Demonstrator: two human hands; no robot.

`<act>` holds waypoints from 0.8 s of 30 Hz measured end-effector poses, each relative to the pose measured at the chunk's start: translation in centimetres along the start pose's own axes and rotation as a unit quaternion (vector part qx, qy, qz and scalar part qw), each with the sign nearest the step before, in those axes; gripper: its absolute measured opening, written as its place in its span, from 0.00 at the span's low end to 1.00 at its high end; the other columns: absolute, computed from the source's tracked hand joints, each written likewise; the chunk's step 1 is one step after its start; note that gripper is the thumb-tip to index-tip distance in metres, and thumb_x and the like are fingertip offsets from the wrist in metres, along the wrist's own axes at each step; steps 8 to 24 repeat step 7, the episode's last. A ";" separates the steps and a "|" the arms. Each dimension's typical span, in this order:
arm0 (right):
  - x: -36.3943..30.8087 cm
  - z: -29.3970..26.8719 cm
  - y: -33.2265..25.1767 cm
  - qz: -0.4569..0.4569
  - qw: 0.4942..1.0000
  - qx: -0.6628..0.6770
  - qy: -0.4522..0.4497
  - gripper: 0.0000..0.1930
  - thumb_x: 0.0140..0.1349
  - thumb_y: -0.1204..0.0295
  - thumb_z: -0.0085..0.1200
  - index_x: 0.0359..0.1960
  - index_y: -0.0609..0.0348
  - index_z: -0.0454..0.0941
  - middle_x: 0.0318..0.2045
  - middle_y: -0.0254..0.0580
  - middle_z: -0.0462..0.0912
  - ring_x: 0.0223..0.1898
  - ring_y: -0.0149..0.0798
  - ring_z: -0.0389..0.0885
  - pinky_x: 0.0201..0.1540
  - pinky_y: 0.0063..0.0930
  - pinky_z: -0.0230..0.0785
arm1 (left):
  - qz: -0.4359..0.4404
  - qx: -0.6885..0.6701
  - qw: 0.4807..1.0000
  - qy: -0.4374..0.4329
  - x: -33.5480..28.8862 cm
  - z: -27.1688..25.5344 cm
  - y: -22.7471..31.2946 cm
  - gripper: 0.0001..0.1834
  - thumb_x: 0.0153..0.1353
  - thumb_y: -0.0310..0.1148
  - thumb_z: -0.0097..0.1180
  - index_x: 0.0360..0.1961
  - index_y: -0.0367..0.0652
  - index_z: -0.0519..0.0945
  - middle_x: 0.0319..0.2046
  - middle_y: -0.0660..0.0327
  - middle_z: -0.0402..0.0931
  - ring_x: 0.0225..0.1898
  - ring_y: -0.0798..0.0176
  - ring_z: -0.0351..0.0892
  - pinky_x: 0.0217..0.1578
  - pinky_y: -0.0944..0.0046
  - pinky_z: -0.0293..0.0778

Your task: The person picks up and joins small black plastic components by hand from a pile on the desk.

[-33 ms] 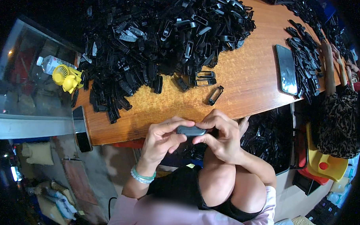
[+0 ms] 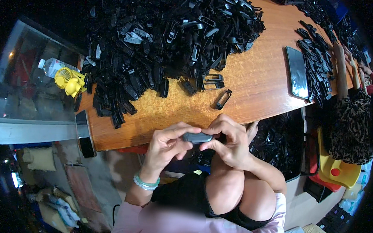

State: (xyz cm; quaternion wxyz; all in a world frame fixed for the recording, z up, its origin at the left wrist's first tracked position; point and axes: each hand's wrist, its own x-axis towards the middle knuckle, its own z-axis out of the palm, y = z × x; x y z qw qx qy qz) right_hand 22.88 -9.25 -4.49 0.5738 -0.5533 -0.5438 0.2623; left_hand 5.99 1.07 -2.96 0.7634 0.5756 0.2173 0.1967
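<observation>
A: 1 huge heap of black plastic clips point(image 2: 164, 46) covers most of the wooden table point(image 2: 257, 82), far bigger than anything else here.

B: And a 2nd, thinner spread of the same clips point(image 2: 318, 59) runs along the right end, beside a dark phone point(image 2: 297, 72) lying flat.

A: Another person's forearm point(image 2: 341, 66) rests past that spread. On the far left there is a small yellow fan point(image 2: 68, 81) with a plastic bottle point(image 2: 52, 66) behind it, and another dark phone point(image 2: 85, 133) at the table's near left edge.

B: A few loose clips sit apart from the heap, like the open frame point(image 2: 222, 99) near the table's front edge.

A: Now the smallest thing: 1 small grey-black piece point(image 2: 197, 137), held off the table just in front of its near edge, above the lap.

B: The left hand point(image 2: 165, 146) pinches its left end between thumb and fingertips; the right hand point(image 2: 230, 142) curls its fingers over the right end, thumb beneath. Both are closed on it.

A: My judgement: to do this well, keep the piece level between both grips, press evenly from the 2 ends, and keep the thumbs under it so it cannot slip down into the lap.

B: Agreed. Whether it is 1 part or 2 joined ones I cannot tell; the fingers hide its ends.
</observation>
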 end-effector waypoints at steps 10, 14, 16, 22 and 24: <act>0.9 1.4 0.7 0.015 0.995 -0.061 -0.074 0.11 0.50 0.70 0.62 0.33 0.62 0.79 0.32 0.48 0.79 0.36 0.46 0.78 0.37 0.34 0.70 | 0.229 0.490 0.836 0.091 5.3 -2.3 0.1 0.12 0.64 0.26 0.47 0.45 0.42 0.80 0.47 0.55 0.74 0.37 0.55 0.77 0.36 0.68 0.74; 0.9 1.4 0.7 0.015 0.995 -0.061 -0.074 0.11 0.50 0.70 0.62 0.33 0.62 0.79 0.32 0.48 0.79 0.36 0.46 0.78 0.37 0.34 0.70 | 0.229 0.490 0.836 0.091 5.3 -2.3 0.1 0.12 0.64 0.26 0.47 0.45 0.42 0.80 0.47 0.55 0.74 0.37 0.55 0.77 0.36 0.68 0.74; 0.9 1.4 0.7 0.015 0.995 -0.061 -0.074 0.11 0.50 0.70 0.62 0.33 0.62 0.79 0.32 0.48 0.79 0.36 0.46 0.78 0.37 0.34 0.70 | 0.229 0.490 0.836 0.091 5.3 -2.3 0.1 0.12 0.64 0.26 0.47 0.45 0.42 0.80 0.47 0.55 0.74 0.37 0.55 0.77 0.36 0.68 0.74; 0.9 1.4 0.7 0.015 0.995 -0.061 -0.074 0.11 0.50 0.70 0.62 0.33 0.62 0.79 0.32 0.48 0.79 0.36 0.46 0.78 0.37 0.34 0.70 | 0.229 0.490 0.836 0.091 5.3 -2.3 0.1 0.12 0.64 0.26 0.47 0.45 0.42 0.80 0.47 0.55 0.74 0.37 0.55 0.77 0.36 0.68 0.74; 0.9 1.4 0.7 0.015 0.995 -0.061 -0.074 0.11 0.50 0.70 0.62 0.33 0.62 0.79 0.32 0.48 0.79 0.36 0.46 0.78 0.37 0.34 0.70 | 0.229 0.490 0.836 0.091 5.3 -2.3 0.1 0.12 0.64 0.26 0.47 0.45 0.42 0.80 0.47 0.55 0.74 0.37 0.55 0.77 0.36 0.68 0.74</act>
